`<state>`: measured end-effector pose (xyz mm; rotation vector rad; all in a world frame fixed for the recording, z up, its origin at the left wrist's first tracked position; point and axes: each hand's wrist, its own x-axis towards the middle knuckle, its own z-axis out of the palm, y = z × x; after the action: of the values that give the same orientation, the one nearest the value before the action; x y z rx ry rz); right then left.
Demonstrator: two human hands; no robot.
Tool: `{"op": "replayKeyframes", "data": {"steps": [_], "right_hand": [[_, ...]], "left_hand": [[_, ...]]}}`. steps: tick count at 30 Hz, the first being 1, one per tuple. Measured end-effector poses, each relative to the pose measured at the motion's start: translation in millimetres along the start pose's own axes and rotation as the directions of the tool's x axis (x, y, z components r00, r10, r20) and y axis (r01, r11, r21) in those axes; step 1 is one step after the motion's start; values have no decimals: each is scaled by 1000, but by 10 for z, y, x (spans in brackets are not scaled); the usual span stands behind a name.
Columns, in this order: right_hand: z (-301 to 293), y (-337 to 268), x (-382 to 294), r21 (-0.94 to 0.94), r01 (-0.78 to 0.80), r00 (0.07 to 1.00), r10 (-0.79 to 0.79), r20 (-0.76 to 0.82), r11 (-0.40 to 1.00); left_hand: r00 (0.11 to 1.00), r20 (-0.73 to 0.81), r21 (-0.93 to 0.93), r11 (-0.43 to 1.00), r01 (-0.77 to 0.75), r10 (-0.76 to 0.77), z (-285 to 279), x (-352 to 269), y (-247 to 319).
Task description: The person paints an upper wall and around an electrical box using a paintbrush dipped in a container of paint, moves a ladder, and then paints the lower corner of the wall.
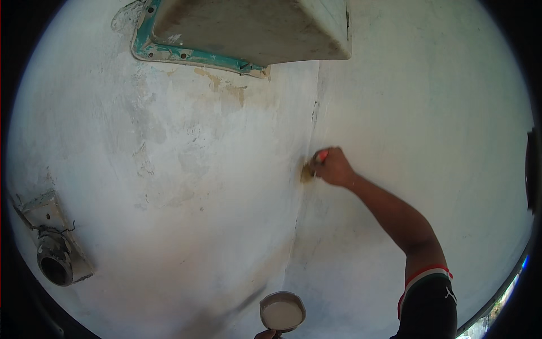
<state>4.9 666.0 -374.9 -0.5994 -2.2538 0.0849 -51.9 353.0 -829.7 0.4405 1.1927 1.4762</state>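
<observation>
My right hand (334, 166) is closed around a paintbrush with a reddish handle. The brush's bristles (306, 173) touch the wall at the corner line where two wall faces meet. At the bottom centre, my left hand (266, 334) holds a small round container (283, 311) by its lower edge; only some fingers show. Pale, greyish liquid fills part of this container. A whitish wall (220, 169) with grey patches and flaking spots lies all around the hands.
Above, a box-like fixture (254, 34) with a chipped green flange juts from the wall. At lower left, a round pipe-like fitting (55, 262) on a plate has loose wires. A dark object (530, 169) stands at the right rim.
</observation>
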Motion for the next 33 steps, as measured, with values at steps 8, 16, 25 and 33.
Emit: {"op": "replayKeyframes", "data": {"steps": [8,16,25,33], "right_hand": [[-996,-509,940,-65,220,669,-198,-717,973],[-525,-344,426,-114,214,816,-242,-525,970],[-351,-363,234,-111,184,896,-213,-390,977],[-592,-366,557,-226,204,849,-287,-443,953]], "left_hand": [[999,-42,-65,998,-11,8,121,94,54],[998,-32,35,998,60,-59,83,-128,376],[997,-77,-21,1000,0,-2,52,-187,297],[998,-64,37,999,11,-8,-90,-120,135]]}}
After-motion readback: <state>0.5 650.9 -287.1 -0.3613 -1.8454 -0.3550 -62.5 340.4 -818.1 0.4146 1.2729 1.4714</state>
